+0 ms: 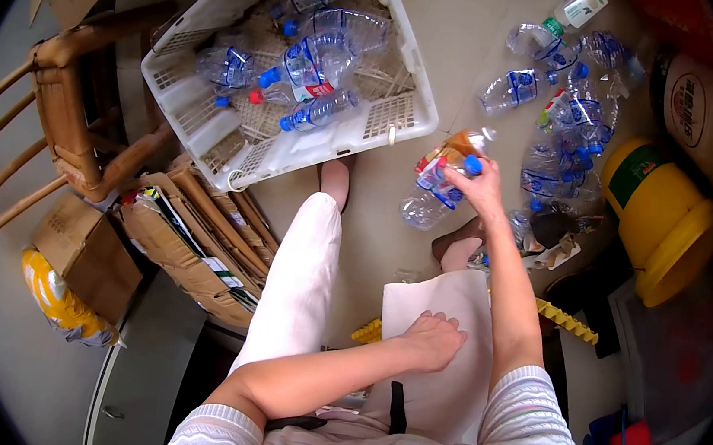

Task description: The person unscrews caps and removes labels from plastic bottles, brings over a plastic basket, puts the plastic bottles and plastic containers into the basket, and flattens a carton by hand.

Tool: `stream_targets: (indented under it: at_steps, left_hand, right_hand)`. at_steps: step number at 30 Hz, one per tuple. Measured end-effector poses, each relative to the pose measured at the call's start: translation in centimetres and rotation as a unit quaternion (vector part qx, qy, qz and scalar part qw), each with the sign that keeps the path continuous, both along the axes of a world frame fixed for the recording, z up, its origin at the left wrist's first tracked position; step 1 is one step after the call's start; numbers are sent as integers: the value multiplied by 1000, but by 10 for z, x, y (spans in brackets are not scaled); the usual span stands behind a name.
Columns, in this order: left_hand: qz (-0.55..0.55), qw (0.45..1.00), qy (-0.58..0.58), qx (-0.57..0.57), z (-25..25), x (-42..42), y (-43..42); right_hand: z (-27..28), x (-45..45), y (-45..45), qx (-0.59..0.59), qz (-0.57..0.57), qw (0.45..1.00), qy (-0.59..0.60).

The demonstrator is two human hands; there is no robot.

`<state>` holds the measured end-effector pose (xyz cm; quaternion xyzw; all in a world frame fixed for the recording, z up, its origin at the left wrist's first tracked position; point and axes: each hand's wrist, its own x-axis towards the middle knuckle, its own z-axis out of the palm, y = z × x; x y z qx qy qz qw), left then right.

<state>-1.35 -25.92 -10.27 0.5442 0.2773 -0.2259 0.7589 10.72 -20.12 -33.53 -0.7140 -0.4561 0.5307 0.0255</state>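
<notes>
In my right hand (477,187), fingers wrapped round their necks, are plastic bottles. One is a clear plastic bottle (428,204) with a blue cap and blue label, tilted downward. Against it lies a bottle with an orange-brown label (455,149); a red cap also shows by my fingers. My left hand (432,343) rests on my right thigh, fingers curled in and nothing visible in them. Ahead to the left stands a white plastic crate (415,116) containing several clear bottles (326,59). More empty bottles (572,115) lie heaped on the floor to the right.
Flattened cardboard (198,241) stands beside my left leg, near a bamboo chair (72,119) and a cardboard box (77,237). On the right are a yellow bucket (657,219) and a brown carton (702,120). A yellow ridged strip (568,321) lies by my right leg.
</notes>
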Motion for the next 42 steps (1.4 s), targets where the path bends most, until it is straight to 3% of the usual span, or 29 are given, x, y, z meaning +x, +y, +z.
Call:
stream_targets:
  at_steps: [1,5,9,13,14,15,17,22,25,26,29,33,37,39,42]
  left_hand:
    - [-3,1000,-2,-3,0,1,0]
    - [9,1000,-9,-1,0,4,2]
    - [25,1000,-17,4,1,3,8]
    - [33,999,-20,3,1,3,15]
    - [31,999,-23,-2,2,3,16]
    - [33,999,-24,-1,2,2,16]
    - [42,999,-22,1,1,0,15]
    - [36,999,-27,-12,5,-4,22]
    - [20,999,-19,-18,5,-10,25]
    - [12,1000,-13,-22,4,-12,26]
    - [-5,999,0,-44,1,-14,26]
    - [-20,999,-3,-42,1,-6,29]
    - [-8,999,-12,-32,2,-2,32]
    - [-9,999,-15,-36,1,-1,32]
    - [-15,999,-17,-36,0,0,30]
  right_hand:
    - [17,15,10,28,-22,999,-8]
    - [109,38,65,-16,-264,953,147]
    - [150,-24,107,-4,-163,957,238]
    - [122,-131,133,71,141,949,273]
    - [111,-145,137,93,164,942,278]
    - [108,-149,150,33,146,936,319]
    - [99,-136,167,3,31,941,336]
    - [7,-12,183,-29,-194,981,-2]
    - [-43,12,179,-93,-255,933,-236]
    - [-56,10,182,-118,-278,924,-236]
    - [-128,24,159,-52,-180,946,-265]
    - [-111,39,140,-66,-107,951,-284]
    - [-27,68,137,-79,6,992,-101]
    - [-3,76,162,114,245,938,-217]
    - [-1,82,229,72,324,898,-290]
